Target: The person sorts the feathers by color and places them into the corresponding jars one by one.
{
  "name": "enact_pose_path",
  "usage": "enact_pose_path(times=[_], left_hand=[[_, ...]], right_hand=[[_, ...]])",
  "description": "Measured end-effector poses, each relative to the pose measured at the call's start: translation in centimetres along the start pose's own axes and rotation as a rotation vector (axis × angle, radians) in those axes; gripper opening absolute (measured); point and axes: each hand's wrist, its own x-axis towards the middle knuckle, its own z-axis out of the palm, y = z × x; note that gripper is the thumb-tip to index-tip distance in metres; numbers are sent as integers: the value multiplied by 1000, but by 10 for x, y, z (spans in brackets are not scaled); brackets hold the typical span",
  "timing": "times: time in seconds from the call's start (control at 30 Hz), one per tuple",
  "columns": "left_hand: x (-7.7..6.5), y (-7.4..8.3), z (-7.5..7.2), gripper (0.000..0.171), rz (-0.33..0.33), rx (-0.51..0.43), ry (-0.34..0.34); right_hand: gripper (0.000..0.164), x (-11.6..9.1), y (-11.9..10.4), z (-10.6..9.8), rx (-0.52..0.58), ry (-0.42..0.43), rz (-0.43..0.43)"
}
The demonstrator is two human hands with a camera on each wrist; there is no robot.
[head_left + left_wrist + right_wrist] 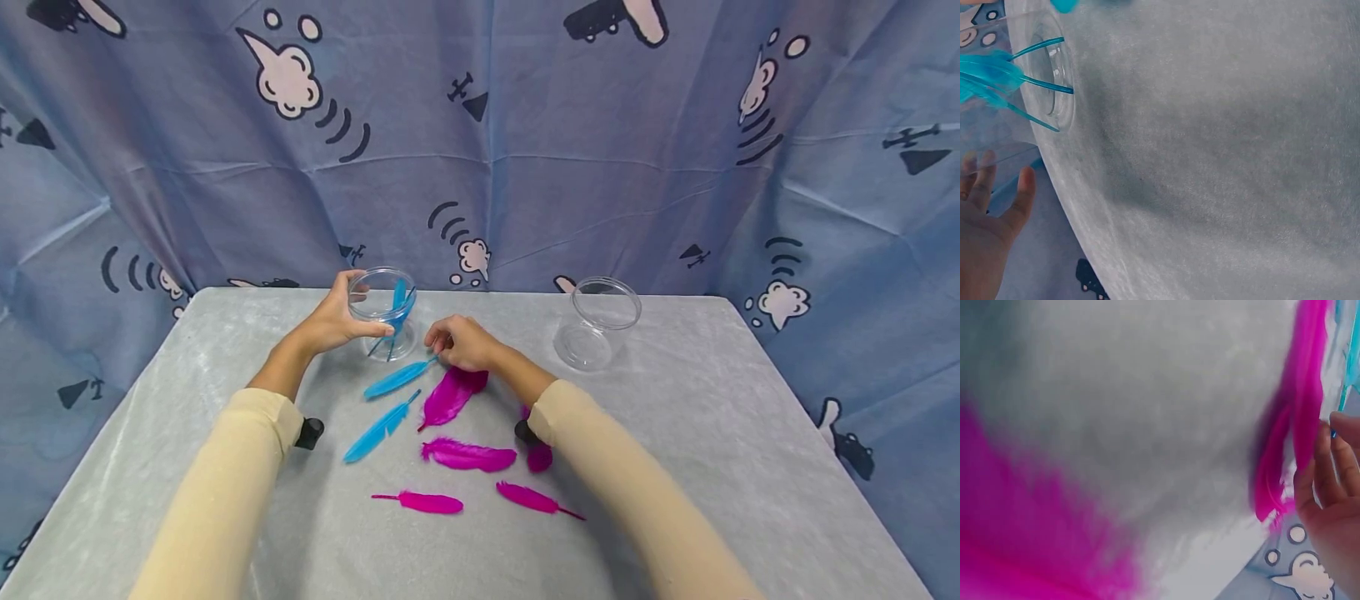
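My left hand (330, 321) grips a clear plastic jar (411, 337) at the back left of the table, thumb in front and fingers behind its rim. Inside the jar stand several blue feathers (991, 72), quills down. Close to the jar's right side, my right hand (467, 343) pinches the quill of a blue feather (397, 380) between thumb and fingertips. Nearer the front lies another blue feather (381, 431). Just below the right hand is a wide magenta feather (453, 398); in the right wrist view magenta feathers (1307, 381) appear beside the fingers.
A second clear jar (596, 333) stands at the back right. Toward the front lie a fluffy magenta feather (468, 455) and two slimmer ones, left (431, 503) and right (528, 497). More magenta (538, 457) shows partly under the right forearm. A patterned blue curtain (600, 208) hangs behind the table.
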Motion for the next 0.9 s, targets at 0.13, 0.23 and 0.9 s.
enact_pose_path(times=[0.13,0.23,0.9], left_hand=[[1,-1,0,108,3,-1,0],[1,-1,0,108,-1,-3,2],[-1,-2,0,99,37,-17,5]], right_hand=[[26,-4,-3,-12,41,6,-8],[27,-7,-5,-21,75,6,-13],[21,-23,-27,-80,121,112,-112]])
